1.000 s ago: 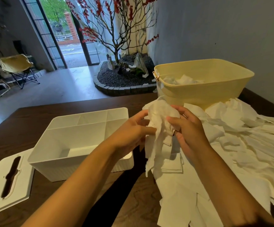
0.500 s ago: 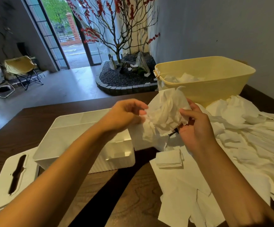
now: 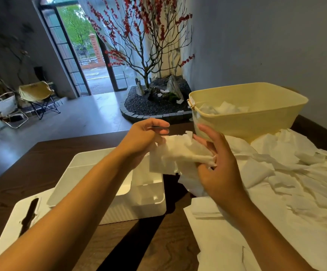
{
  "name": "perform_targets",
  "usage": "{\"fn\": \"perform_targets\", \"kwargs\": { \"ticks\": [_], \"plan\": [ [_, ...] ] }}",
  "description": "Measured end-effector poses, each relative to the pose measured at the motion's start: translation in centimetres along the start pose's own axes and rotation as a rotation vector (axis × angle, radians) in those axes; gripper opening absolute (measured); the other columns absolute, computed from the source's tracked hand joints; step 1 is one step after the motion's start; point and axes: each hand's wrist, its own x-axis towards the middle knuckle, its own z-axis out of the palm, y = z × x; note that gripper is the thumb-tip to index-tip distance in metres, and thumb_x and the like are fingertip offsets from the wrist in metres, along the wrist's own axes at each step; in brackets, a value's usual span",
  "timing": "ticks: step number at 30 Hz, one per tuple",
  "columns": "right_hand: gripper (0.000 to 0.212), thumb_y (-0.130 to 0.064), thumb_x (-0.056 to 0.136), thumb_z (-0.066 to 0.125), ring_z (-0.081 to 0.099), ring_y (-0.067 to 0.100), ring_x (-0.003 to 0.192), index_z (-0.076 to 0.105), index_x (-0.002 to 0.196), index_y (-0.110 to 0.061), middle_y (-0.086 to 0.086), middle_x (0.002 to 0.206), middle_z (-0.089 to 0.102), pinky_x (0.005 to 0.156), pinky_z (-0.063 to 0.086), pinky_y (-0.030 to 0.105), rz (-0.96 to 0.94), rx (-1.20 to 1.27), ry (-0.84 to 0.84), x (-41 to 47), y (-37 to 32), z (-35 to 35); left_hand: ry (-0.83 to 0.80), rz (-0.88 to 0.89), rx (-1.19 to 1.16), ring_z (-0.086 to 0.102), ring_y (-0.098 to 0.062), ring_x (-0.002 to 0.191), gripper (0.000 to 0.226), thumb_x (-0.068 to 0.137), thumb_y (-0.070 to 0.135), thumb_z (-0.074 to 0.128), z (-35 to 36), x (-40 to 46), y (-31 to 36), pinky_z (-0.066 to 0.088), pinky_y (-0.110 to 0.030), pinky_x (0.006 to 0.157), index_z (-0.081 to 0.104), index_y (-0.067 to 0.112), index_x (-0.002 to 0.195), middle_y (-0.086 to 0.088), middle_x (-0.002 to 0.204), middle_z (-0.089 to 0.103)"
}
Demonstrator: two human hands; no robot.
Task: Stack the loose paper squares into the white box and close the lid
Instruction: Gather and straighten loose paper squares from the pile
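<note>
the table point(image 3: 41, 169) is dark brown wood with a visible wavy grain and a low sheen. on it, the white box point(image 3: 149, 200) looks like smooth plastic, slightly glossy inside, with fine ribbing on its outer wall. left of the box, the lid point(image 3: 12, 227) is the same smooth white plastic, matt. the crumpled sheet point(image 3: 178, 153) above the box's right end is thin, soft, creased white paper, matt. right of the box, the paper squares point(image 3: 285, 182) are the same limp matt paper. behind them, the yellow tub point(image 3: 256, 122) is smooth plastic with a soft satin finish.
</note>
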Motion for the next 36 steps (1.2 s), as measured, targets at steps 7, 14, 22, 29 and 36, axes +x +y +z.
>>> {"fn": "perform_targets", "kwargs": {
  "ticks": [7, 14, 22, 29, 36],
  "plan": [
    [0.098, 0.022, 0.070, 0.040, 0.042, 0.007, 0.140, 0.040, 0.147, -0.039, -0.006, 0.159, 0.029, 0.109, 0.041, 0.024, -0.141, -0.056, -0.049, -0.3, -0.7, 0.5, 0.136, 0.033, -0.046, 0.059, -0.012, 0.082, 0.039, 0.089, -0.016, 0.047, 1.9, -1.3, -2.5, 0.042, -0.016, 0.059, 0.068, 0.016, 0.094, -0.004, 0.097, 0.068],
    [0.105, 0.030, 0.069, 0.046, 0.049, 0.015, 0.133, 0.036, 0.141, -0.045, -0.006, 0.148, 0.036, 0.097, 0.049, 0.019, 0.057, -0.105, 0.106, 1.0, 1.0, -1.6, -0.070, 0.070, -0.196, 0.063, -0.021, 0.103, 0.029, 0.077, 0.010, 0.050, 7.2, -2.2, -3.3, 0.049, -0.037, 0.090, 0.070, 0.025, 0.093, -0.004, 0.104, 0.071],
    [0.083, 0.014, 0.075, 0.054, 0.050, 0.006, 0.131, 0.046, 0.143, -0.034, -0.009, 0.147, 0.048, 0.105, 0.049, 0.032, 0.125, -0.031, -0.079, 1.1, 1.0, -2.2, -0.120, 0.146, -0.091, 0.069, -0.011, 0.083, 0.015, 0.093, 0.014, 0.068, 7.2, -1.8, -5.2, 0.053, -0.025, 0.072, 0.074, 0.017, 0.106, 0.002, 0.093, 0.076],
    [0.028, -0.012, 0.091, 0.067, 0.067, 0.012, 0.097, 0.068, 0.115, -0.026, -0.008, 0.103, 0.071, 0.081, 0.055, 0.034, 0.328, -0.062, 0.060, 2.0, 1.0, -3.7, -0.033, 0.345, -0.025, 0.066, -0.018, 0.082, 0.011, 0.088, 0.011, 0.074, 7.2, -1.3, -5.5, 0.054, -0.032, 0.078, 0.074, 0.013, 0.099, -0.006, 0.091, 0.074],
    [0.022, -0.009, 0.090, 0.067, 0.067, 0.023, 0.094, 0.072, 0.103, -0.025, -0.001, 0.094, 0.073, 0.083, 0.056, 0.044, 0.384, -0.081, 0.157, 2.0, 1.9, -3.5, 0.060, 0.326, 0.098, 0.067, -0.009, 0.078, 0.005, 0.090, 0.028, 0.073, 8.1, -1.1, -7.9, 0.057, -0.032, 0.074, 0.073, 0.023, 0.090, 0.003, 0.086, 0.072]
  ]
}}
